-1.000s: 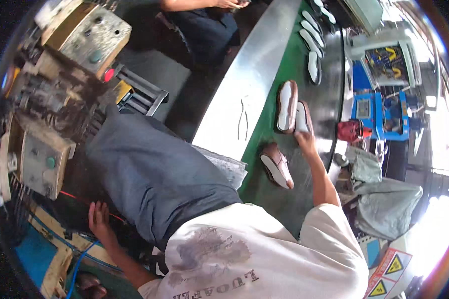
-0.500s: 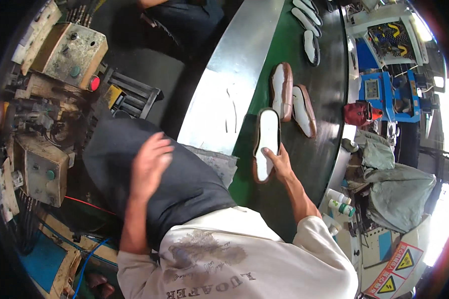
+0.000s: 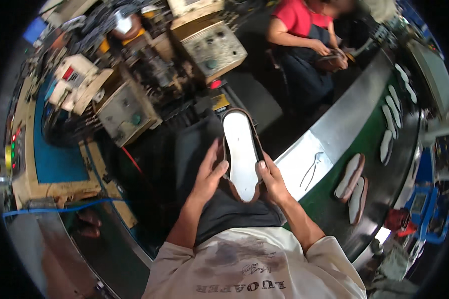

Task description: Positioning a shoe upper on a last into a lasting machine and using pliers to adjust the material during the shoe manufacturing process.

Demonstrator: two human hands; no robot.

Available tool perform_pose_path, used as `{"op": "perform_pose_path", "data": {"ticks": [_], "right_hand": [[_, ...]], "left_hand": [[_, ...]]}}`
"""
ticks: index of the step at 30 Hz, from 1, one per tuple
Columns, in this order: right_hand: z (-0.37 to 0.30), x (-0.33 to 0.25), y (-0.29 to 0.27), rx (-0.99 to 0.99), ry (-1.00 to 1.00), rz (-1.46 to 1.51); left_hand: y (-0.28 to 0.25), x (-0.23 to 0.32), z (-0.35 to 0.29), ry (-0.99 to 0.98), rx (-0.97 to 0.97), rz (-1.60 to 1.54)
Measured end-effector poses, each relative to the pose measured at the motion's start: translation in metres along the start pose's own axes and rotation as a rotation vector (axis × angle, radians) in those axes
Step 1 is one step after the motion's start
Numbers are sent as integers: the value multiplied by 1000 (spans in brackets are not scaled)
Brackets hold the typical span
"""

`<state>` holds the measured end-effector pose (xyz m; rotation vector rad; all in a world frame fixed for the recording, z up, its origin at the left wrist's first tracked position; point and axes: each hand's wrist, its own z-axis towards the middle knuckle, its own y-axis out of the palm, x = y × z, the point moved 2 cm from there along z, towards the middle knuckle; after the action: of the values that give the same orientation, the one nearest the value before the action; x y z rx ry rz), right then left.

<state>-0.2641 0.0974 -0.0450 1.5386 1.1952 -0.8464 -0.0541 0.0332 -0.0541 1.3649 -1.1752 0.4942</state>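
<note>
Between my two hands is a brown shoe upper (image 3: 256, 139) with a white insole (image 3: 242, 154) facing up, its longer end pointing away from me. My left hand (image 3: 208, 172) grips its left edge, thumb along the rim and fingers partly hidden below. On the opposite edge, my right hand (image 3: 274, 182) is closed, with its thumb on the side near the insole. The shoe upper is held over my dark apron (image 3: 219, 219), in front of my shirt. To the right, a pair of pincers (image 3: 314, 164) lies on the metal ledge (image 3: 297, 169).
A green conveyor belt (image 3: 329, 192) curves along my right, bearing brown shoe uppers (image 3: 351, 177) and, farther off, several dark ones (image 3: 385, 147). Worn machine boxes (image 3: 127, 114) with buttons stand at the left. Across the ledge, a co-worker in red (image 3: 304, 45) handles a dark piece.
My right hand has brought the shoe upper from over the belt to in front of me. My left hand has come in and taken its other side. The view has turned left.
</note>
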Motion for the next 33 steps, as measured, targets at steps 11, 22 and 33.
{"op": "perform_pose_path", "data": {"ticks": [11,22,33], "right_hand": [[60,-52,80,-299,-85,-522],[48,-47,91,-175,-207,-683],[64,-47,31,-401,123,-188]], "left_hand": [[-57,81,-2,24,-109,395],[-38,75,11,88,-4,449],[-54,75,25,102,-185,267]]}}
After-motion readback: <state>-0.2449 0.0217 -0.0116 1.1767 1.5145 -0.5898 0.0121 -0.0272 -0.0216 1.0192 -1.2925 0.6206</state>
